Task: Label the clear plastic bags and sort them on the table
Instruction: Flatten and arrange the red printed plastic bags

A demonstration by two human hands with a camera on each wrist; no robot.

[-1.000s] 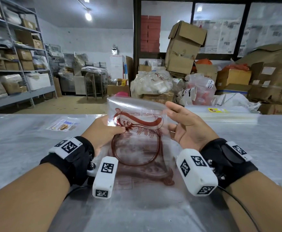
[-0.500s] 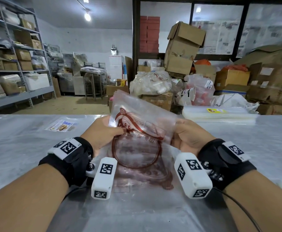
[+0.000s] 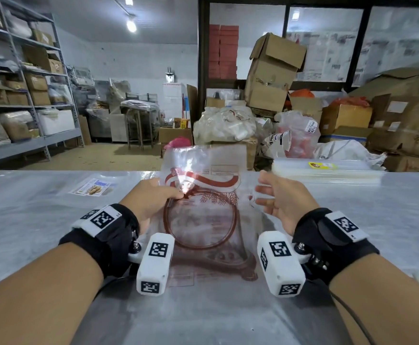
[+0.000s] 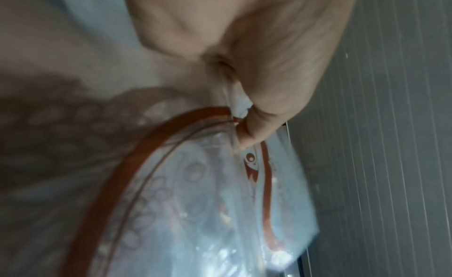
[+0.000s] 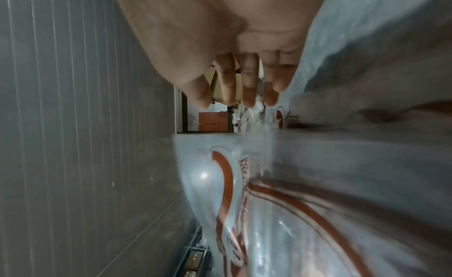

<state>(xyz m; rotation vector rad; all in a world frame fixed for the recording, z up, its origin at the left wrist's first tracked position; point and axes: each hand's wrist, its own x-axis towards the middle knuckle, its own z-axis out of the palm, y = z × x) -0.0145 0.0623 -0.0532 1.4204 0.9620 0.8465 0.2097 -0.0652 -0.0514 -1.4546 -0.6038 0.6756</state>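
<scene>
With my left grip (image 3: pixel 153 197) pinching the printed clear bag (image 3: pixel 201 195) and my right grip (image 3: pixel 282 199) released, I fear it flops onto the counter (image 3: pixel 41 220).

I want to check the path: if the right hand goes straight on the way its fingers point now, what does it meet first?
Most likely the clear printed bag: the right hand is open with its fingers toward the bag's right edge, though depth is unclear.
</scene>
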